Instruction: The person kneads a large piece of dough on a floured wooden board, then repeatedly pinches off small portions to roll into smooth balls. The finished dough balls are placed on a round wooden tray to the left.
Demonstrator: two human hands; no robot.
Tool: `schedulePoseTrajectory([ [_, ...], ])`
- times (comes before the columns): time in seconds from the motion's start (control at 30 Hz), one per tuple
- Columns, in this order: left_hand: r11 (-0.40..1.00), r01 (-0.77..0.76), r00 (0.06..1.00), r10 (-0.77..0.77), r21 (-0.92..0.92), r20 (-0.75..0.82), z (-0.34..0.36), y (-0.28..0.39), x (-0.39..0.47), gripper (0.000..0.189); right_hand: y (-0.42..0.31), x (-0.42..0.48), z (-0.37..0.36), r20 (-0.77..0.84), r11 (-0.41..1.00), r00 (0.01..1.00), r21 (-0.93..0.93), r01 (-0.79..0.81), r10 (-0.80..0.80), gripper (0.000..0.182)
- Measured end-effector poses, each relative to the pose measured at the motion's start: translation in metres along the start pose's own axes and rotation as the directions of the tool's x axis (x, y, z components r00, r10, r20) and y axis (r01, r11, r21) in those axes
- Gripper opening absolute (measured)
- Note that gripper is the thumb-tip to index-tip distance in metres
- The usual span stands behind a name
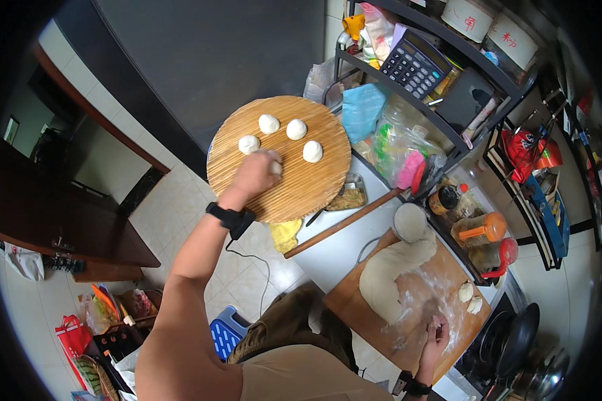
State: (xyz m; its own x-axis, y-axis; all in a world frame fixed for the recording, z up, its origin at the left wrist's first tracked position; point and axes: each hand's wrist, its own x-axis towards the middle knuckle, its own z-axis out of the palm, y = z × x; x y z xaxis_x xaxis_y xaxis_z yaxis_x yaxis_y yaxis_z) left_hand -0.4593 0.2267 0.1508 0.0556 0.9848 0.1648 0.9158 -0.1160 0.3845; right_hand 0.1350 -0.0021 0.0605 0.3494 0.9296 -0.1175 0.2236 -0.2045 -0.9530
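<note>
Over the round slatted wooden tray (301,195), my left hand (256,173) has its fingers closed around a ball of dough (276,168), partly hidden by them. Several white dough balls (296,129) lie on the tray in an arc beyond the hand. My right hand (437,331) is above the floured wooden board (351,295), fingers curled; whether it holds anything cannot be told. A thick, bent roll of dough (381,280) lies on that board, left of the hand. Two small dough pieces (465,291) sit near the board's right edge.
A wooden rolling pin (346,220) lies across the white counter (326,265). Near the board's far edge stands a container of flour (410,223). Jars (479,228) and a shelf with a calculator (416,65) line the right; black pans (519,341) stand at lower right.
</note>
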Motion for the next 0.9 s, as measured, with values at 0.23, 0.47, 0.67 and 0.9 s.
schedulePoseTrajectory([
  [0.23, 0.967, 0.249, 0.960, -0.239, 0.056, -0.144, -0.010, -0.033, -0.016, 0.032, -0.006, 0.007, 0.001, 0.020, 0.999, 0.999, -0.018, -0.033, 0.033, 0.034],
  [0.47, 0.786, 0.571, 0.820, -0.562, 0.235, -0.110, -0.031, -0.066, 0.044, 0.055, -0.007, 0.006, 0.001, 0.048, 0.999, 0.998, 0.005, -0.049, 0.049, 0.032],
  [0.67, 0.955, 0.260, 0.951, -0.278, 0.141, 0.133, -0.014, -0.058, 0.073, 0.033, 0.008, -0.009, -0.024, -0.023, 0.998, 0.998, -0.038, -0.051, 0.050, 0.028],
  [0.9, 0.950, -0.131, 0.934, 0.214, 0.283, -0.286, -0.025, -0.033, 0.036, 0.029, 0.046, 0.051, -0.078, -0.383, 0.854, 0.900, -0.520, -0.024, -0.207, 0.040],
])
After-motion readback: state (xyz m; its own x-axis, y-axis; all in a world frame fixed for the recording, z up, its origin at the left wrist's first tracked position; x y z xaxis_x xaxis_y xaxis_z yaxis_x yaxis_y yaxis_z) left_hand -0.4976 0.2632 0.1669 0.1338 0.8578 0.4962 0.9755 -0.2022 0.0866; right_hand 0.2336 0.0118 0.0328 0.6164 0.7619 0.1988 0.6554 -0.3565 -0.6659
